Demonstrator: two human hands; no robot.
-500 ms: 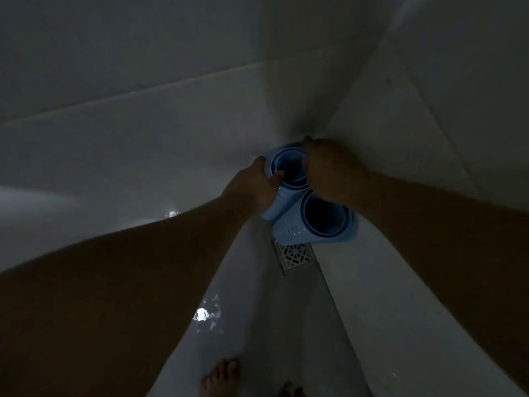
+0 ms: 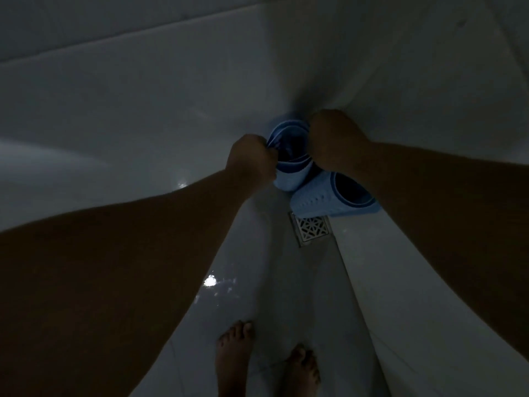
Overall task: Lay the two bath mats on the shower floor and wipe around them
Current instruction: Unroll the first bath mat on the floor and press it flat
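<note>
In the dim shower corner we pinch the near rim of the upright rolled mat with our left hand, our right hand curled over its far rim, the second rolled mat leaning just right above the drain.

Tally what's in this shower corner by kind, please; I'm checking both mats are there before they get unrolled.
Rolled blue bath mats: 2 (one held by both hands, one lying beside the drain)
Floor drain grates: 1
Hands: 2 (left hand, right hand)
Bare feet: 2 ()
Total: 7
</note>
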